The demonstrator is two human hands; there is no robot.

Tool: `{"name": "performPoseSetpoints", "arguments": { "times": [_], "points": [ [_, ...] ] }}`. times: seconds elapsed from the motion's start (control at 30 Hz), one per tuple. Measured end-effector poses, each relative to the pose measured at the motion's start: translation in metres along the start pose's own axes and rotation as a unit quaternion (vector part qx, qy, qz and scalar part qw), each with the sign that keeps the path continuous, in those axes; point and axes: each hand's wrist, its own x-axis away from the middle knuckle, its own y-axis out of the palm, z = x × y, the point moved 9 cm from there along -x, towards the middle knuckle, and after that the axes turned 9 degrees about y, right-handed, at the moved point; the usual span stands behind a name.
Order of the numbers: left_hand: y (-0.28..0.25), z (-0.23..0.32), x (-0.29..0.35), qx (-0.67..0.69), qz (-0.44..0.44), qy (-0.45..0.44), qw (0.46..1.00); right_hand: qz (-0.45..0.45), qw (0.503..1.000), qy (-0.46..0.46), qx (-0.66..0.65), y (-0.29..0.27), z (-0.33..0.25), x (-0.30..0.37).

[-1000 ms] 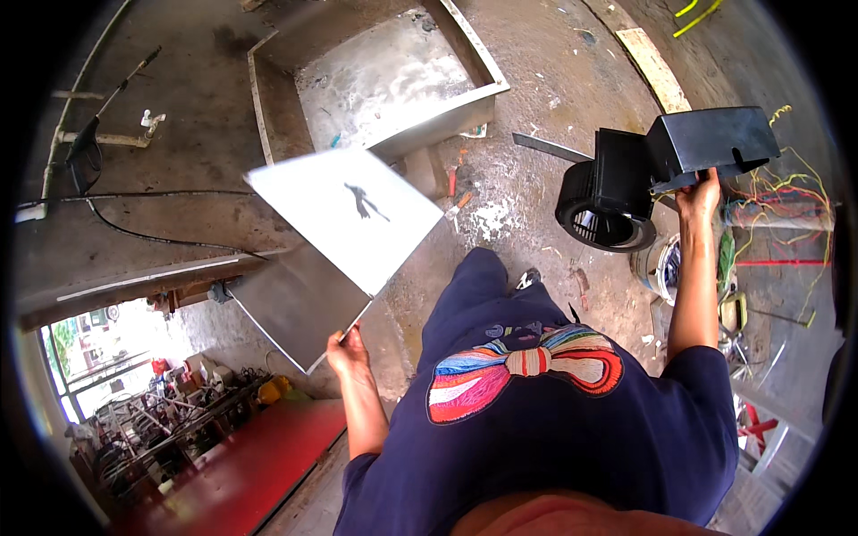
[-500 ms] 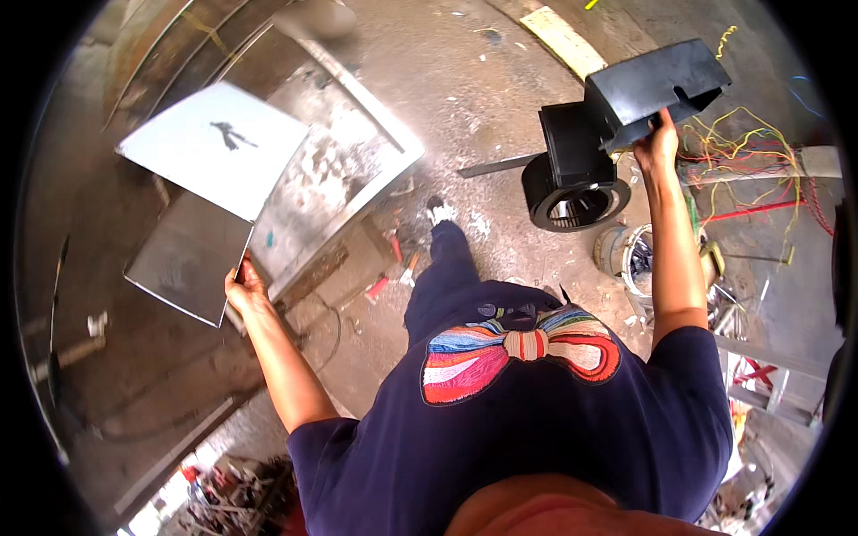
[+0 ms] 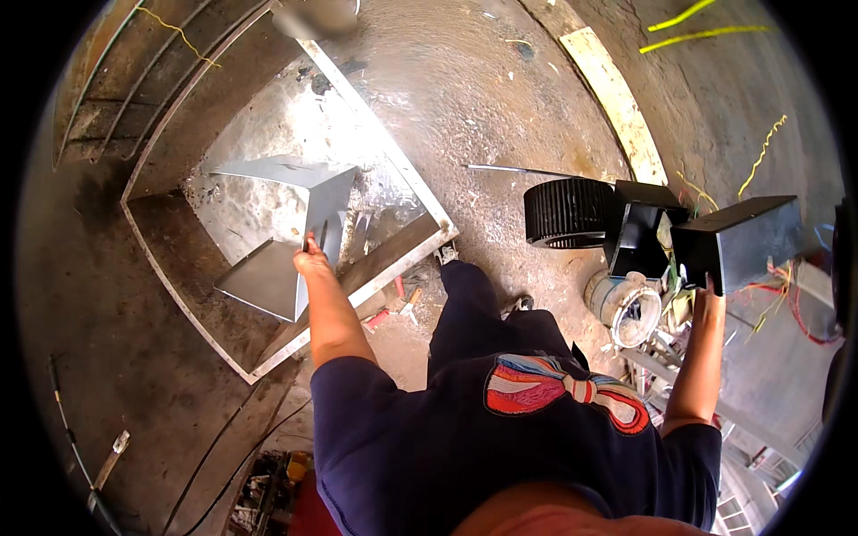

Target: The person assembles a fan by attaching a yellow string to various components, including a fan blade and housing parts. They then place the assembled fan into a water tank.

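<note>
My left hand is closed on the edge of a bent grey sheet-metal panel, which has angled flaps, one standing up and one sloping down. The panel hangs over a large square metal-framed tray. At the right, my right hand is closed on the lower edge of a black box-shaped housing; most of its fingers are hidden behind the housing. Just left of it are a second open black box and a ribbed black drum.
A white bucket stands below the black parts. A pale wooden board lies at the far right, with coloured wires near the right edge. Red-handled tools lie beside the tray. Dark cables cross the floor at lower left.
The view has turned. My left hand has moved right and the panel has swung to show its folded flaps. My right hand has come lower and farther right with the black housing.
</note>
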Motion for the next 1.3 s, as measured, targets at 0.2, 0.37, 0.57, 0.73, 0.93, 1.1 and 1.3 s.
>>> {"name": "performPoseSetpoints", "arguments": {
  "times": [0.2, 0.37, 0.57, 0.73, 0.93, 1.1, 1.3],
  "points": [
    [-0.016, -0.065, -0.015, 0.014, 0.090, 0.010, 0.996, -0.003, 0.999, -0.018, 0.039, 0.070, -0.016, -0.018],
    [-0.027, -0.101, -0.005, 0.003, 0.128, -0.024, 0.991, -0.044, 0.996, -0.031, 0.072, 0.154, -0.027, -0.038],
    [0.031, -0.088, 0.092, -0.055, 0.102, 0.021, 0.993, -0.209, 0.972, 0.001, 0.109, 0.299, -0.011, -0.055],
    [0.304, 0.053, 0.431, -0.144, -0.377, 0.305, 0.863, -0.338, 0.931, 0.080, 0.114, 0.429, 0.008, -0.017],
    [0.430, 0.134, 0.729, -0.321, -0.446, 0.688, 0.473, -0.544, 0.832, 0.042, 0.101, 0.564, -0.017, 0.113],
    [0.429, 0.203, 0.750, -0.345, -0.320, 0.771, 0.428, -0.646, 0.750, -0.018, 0.144, 0.642, -0.050, 0.263],
    [0.429, 0.303, 0.704, -0.405, -0.161, 0.762, 0.479, -0.756, 0.634, 0.007, 0.167, 0.730, -0.010, 0.401]
  ]
}}
